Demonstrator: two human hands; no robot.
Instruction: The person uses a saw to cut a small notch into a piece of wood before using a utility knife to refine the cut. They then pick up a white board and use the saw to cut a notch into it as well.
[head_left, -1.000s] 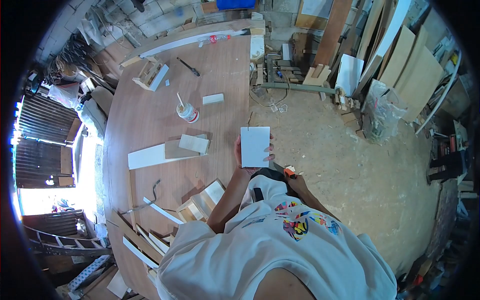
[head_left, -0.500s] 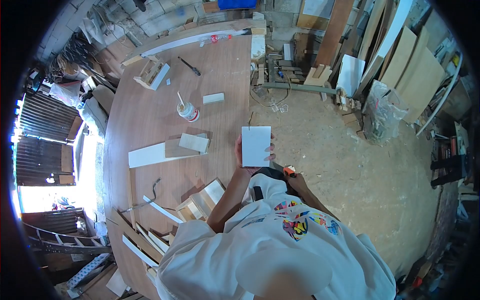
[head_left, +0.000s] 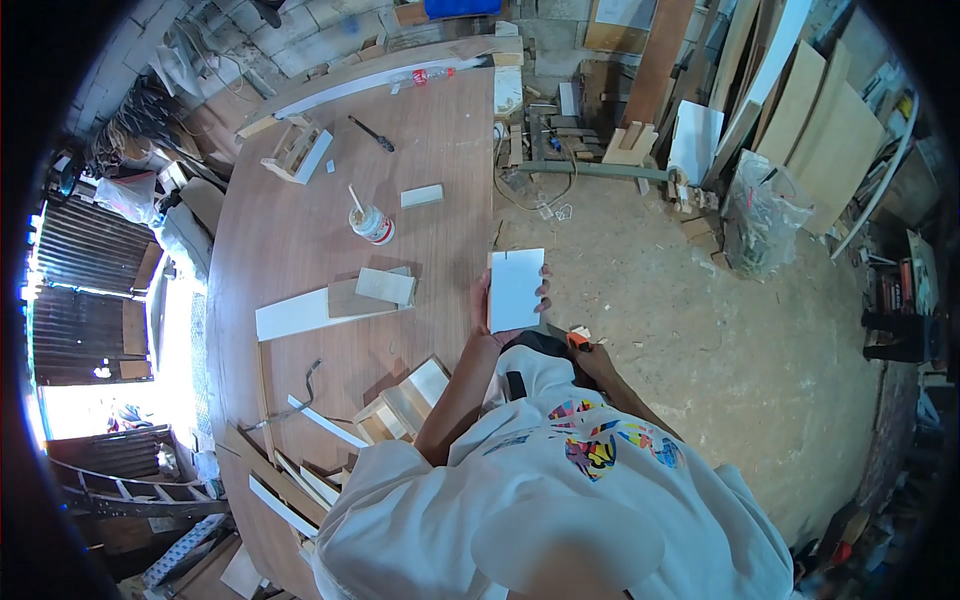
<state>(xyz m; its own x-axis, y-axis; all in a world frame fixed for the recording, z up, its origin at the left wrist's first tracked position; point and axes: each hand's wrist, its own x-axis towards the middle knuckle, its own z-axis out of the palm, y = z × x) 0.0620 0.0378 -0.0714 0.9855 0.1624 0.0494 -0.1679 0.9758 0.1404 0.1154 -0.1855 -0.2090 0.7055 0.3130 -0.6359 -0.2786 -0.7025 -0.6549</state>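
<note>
A white rectangular board (head_left: 516,290) is held flat in my left hand (head_left: 481,303), whose fingers wrap around its right edge from beneath. My right hand (head_left: 591,358) grips the orange handle of a tool (head_left: 578,342) near my lap; its grey blade reaches toward the board's lower edge and is partly hidden. On the wooden table to the left lie a small white block (head_left: 422,195), an open jar with a stick in it (head_left: 373,225), and a white strip (head_left: 292,316) with wooden pieces stacked on its right end.
A screwdriver-like tool (head_left: 372,134), a small wooden assembly (head_left: 297,152) and a plastic bottle (head_left: 433,75) lie toward the table's far end. Wooden offcuts (head_left: 402,402) sit by my left elbow. Boards lean on the wall at upper right, beside a plastic bag (head_left: 765,215).
The white board has shifted slightly right and tilted a little in my left hand. The view has moved slightly. My right hand still grips the orange-handled tool.
</note>
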